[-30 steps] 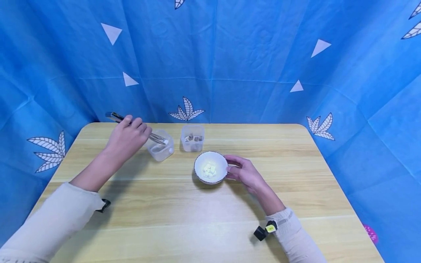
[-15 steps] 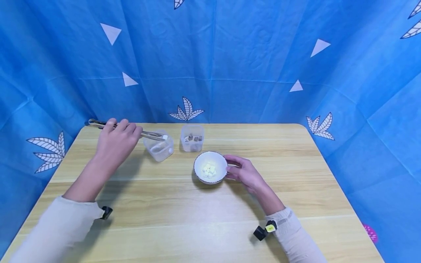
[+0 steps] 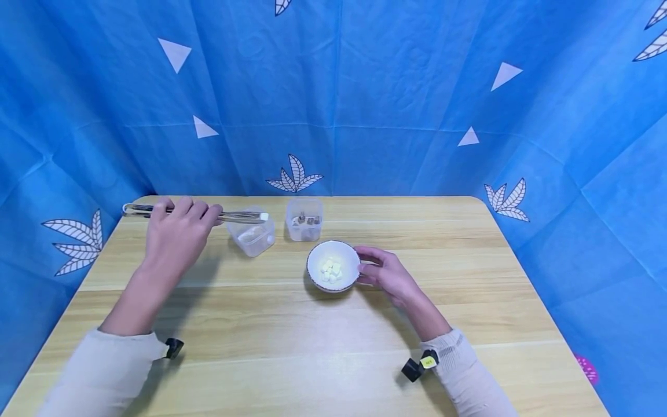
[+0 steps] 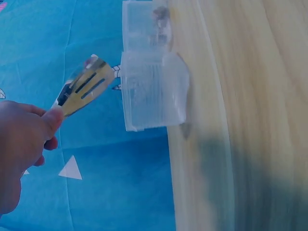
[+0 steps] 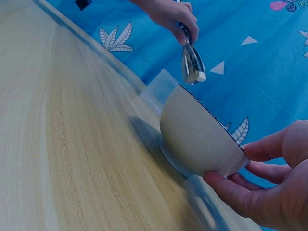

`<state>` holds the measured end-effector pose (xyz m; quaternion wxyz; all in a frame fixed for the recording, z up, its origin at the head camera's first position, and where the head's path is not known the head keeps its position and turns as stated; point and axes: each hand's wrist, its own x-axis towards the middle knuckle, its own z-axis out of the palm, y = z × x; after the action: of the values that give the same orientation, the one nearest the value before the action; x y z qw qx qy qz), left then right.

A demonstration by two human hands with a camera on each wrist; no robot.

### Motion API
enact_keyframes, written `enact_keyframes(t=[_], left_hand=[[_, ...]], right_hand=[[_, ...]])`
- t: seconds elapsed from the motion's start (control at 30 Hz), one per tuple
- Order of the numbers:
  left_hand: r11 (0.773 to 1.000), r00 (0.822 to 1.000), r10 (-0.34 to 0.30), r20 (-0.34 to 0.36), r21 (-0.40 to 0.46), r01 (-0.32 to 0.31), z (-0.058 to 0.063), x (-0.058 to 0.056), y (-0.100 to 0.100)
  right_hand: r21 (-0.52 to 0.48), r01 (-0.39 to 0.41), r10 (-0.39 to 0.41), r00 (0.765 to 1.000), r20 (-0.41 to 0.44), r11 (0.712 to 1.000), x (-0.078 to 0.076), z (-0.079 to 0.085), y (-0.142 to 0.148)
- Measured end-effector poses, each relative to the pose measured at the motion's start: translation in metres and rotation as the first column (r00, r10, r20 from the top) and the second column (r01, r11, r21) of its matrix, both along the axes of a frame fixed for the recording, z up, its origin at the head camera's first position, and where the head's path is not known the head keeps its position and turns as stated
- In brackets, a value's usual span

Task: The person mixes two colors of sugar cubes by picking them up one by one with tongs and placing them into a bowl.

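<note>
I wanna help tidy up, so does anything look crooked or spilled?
One small thing: the left clear tub looks turned askew beside the straighter tub with brown pieces. I see no spill: white cubes sit inside the bowl; the left hand holds tongs.

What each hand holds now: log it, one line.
left hand: grips tongs, white cube at tips | right hand: holds bowl containing pale cubes

Left hand [image 4: 24,144] cut by edge; brown pieces [image 4: 161,14] blurred.
</note>
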<state>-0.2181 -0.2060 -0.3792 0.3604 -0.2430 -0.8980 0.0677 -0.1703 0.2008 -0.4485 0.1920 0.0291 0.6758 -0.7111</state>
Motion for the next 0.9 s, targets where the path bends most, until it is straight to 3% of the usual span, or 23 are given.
enact_keyframes(t=[0.23,0.4,0.9], left_hand=[[0.995,0.998,-0.009,0.068,0.1,0.002,0.001,0.008,0.012],[0.987,0.998,-0.034,0.057,0.159,0.025,-0.002,0.009,0.02],[0.978,0.991,-0.131,0.015,0.165,0.127,-0.018,0.018,0.056]], right_hand=[[0.0,0.003,-0.003,1.0,0.002,1.0,0.001,0.0,0.0],[0.012,-0.001,0.001,1.0,-0.006,1.0,0.001,0.001,0.0],[0.01,0.0,0.0,1.0,-0.004,1.0,0.001,0.0,0.0]])
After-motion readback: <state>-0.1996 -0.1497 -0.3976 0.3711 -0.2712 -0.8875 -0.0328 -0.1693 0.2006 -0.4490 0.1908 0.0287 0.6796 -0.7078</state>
